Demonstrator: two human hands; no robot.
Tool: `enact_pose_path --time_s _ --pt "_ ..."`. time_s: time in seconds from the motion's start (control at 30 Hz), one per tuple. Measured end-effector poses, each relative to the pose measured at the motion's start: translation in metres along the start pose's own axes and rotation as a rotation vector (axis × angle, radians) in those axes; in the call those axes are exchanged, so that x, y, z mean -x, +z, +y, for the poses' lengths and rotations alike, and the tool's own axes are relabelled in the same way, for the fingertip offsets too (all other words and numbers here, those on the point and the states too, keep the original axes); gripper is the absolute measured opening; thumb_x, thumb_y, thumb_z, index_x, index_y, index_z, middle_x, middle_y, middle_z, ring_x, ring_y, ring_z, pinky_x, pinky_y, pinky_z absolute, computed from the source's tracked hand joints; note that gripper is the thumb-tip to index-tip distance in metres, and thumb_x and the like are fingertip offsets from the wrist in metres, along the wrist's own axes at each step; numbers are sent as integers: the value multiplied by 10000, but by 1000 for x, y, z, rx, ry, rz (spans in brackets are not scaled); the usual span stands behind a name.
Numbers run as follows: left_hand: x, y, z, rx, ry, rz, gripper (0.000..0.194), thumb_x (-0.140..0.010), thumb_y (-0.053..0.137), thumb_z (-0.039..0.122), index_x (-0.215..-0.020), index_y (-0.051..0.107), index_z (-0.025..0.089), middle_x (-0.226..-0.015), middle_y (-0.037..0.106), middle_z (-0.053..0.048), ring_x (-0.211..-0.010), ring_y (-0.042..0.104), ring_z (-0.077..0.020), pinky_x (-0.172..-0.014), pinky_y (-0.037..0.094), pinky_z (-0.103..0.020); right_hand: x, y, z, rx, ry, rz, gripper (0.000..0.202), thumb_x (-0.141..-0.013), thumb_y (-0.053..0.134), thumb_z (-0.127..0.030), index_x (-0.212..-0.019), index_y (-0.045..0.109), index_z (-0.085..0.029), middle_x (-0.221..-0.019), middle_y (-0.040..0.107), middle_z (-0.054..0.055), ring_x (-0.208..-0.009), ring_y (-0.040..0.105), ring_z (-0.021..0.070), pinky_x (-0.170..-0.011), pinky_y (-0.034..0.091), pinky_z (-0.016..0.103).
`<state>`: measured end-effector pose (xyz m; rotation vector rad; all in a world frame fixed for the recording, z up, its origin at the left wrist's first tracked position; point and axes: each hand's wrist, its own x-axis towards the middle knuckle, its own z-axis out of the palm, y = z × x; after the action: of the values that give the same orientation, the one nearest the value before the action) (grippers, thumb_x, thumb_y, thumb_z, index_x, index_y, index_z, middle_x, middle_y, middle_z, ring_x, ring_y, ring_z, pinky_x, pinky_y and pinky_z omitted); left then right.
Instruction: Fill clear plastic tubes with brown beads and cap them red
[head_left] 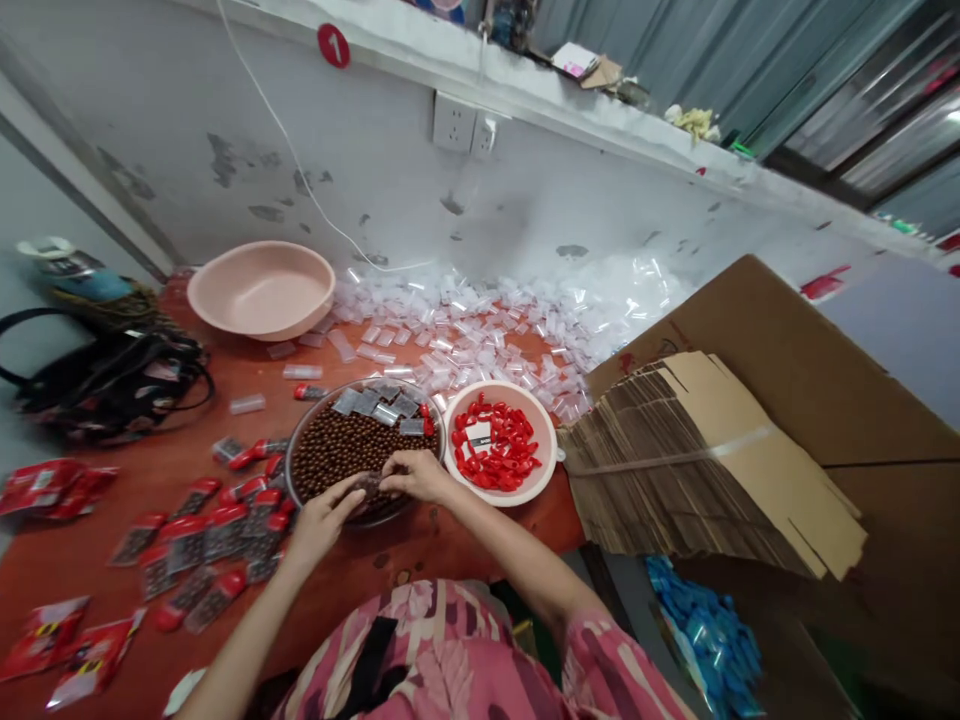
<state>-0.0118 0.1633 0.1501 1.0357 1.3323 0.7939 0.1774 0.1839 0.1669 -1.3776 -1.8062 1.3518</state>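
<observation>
Over the near side of a round bowl (291,455) of small brown balls (337,440), my left hand (326,518) pinches a small clear plastic case (367,484) that looks filled with dark balls. My right hand (417,474) has its fingers closed at the case's other end; the exact grip is partly hidden. Several empty clear cases (367,402) lie on the balls at the bowl's far side. Beside my right hand stands a pink basin (551,455) with red plastic caps (510,445) in it. Filled cases with red caps (225,530) lie heaped left of the bowl.
Many empty clear cases (480,345) spread along the wall. A larger pink basin (262,290) stands back left, near a black bag (112,380). Red packets (94,655) lie at the left edge. Bundled flat cardboard (675,460) and blue packets (709,640) are at the right.
</observation>
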Motion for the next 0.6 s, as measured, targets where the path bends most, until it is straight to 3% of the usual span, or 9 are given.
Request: enact_pose_path --time_s 0.1,0.2,0.23,0.3,0.43,0.5,0.6 --pt "1 0 -2 221 -104 62 520 -477 767 433 -918 664 178 -982 681 -46 -843 642 -247 -768 535 -413 4 -3 7 34 -17 101 239 -731 631 -318 -940 599 -205 -867 642 -7 -774 604 129 -712 451 234" --pt "7 2 8 375 -139 82 461 -509 775 368 -916 656 186 -932 686 -26 -800 655 -228 -773 541 -412 20 -31 16 199 -61 201 350 -762 597 -353 -1088 551 -235 -1086 603 24 -969 558 147 -840 410 255" --pt "9 4 12 409 -142 74 435 -533 766 355 -918 655 186 -934 684 -26 -806 656 -230 -782 538 -417 29 -45 22 274 -18 227 308 -801 548 -355 -1086 555 -237 -1066 614 22 -955 564 141 -832 412 247" --pt "14 10 21 459 -150 58 396 -569 749 340 -919 654 181 -954 679 -35 -829 653 -242 -801 528 -430 50 -76 38 539 204 270 237 -866 439 -339 -1036 579 -253 -1022 631 2 -919 574 125 -807 412 223" --pt "21 28 26 505 -191 45 372 -572 749 317 -902 659 170 -957 680 -46 -848 650 -261 -807 521 -450 93 -126 80 712 457 271 220 -852 433 -227 -978 607 -181 -974 639 88 -879 585 190 -762 413 290" --pt "21 37 23 509 -211 10 368 -583 744 308 -912 657 168 -963 679 -49 -860 646 -266 -806 522 -456 107 -134 97 783 530 226 190 -817 475 -192 -935 621 -167 -934 642 109 -878 583 209 -747 409 297" --pt "19 48 21 504 -213 -62 377 -598 736 306 -938 652 166 -983 673 -57 -879 640 -270 -813 518 -458 113 -129 110 867 556 149 184 -784 506 -177 -926 622 -160 -968 629 125 -939 553 231 -766 398 307"
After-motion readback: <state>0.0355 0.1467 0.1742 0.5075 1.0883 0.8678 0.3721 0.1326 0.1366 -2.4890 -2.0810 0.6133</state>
